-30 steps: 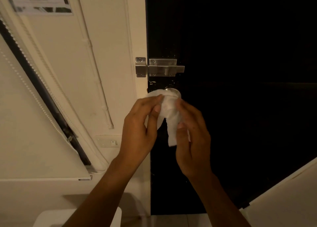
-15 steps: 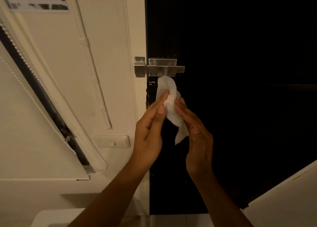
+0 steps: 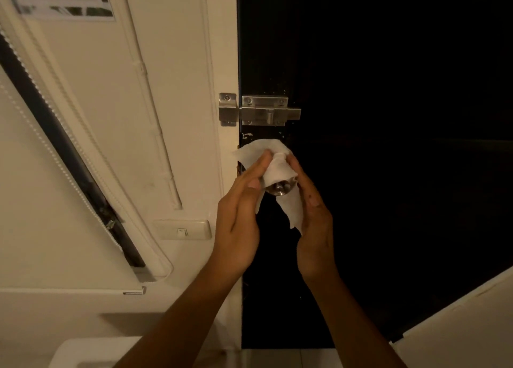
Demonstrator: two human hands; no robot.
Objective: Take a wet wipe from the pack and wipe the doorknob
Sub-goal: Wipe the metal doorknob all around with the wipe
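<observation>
A white wet wipe (image 3: 273, 162) is draped over the metal doorknob (image 3: 280, 190) on the dark door; only the knob's shiny end shows below the cloth. My left hand (image 3: 240, 217) presses the wipe against the knob from the left, fingers straight. From the right, my right hand (image 3: 312, 214) holds the wipe's other side, and a loose tail of the wipe hangs beside its palm. The wipes pack is out of view.
A steel slide bolt (image 3: 263, 111) sits on the door (image 3: 388, 145) just above the knob. A light switch (image 3: 181, 230) is on the cream wall to the left, near a window blind (image 3: 50, 189). A white object's edge (image 3: 72, 353) shows at the bottom left.
Both hands brought the wipe down from near the bolt and wrapped it over the knob; the knob's metal end now shows below the cloth.
</observation>
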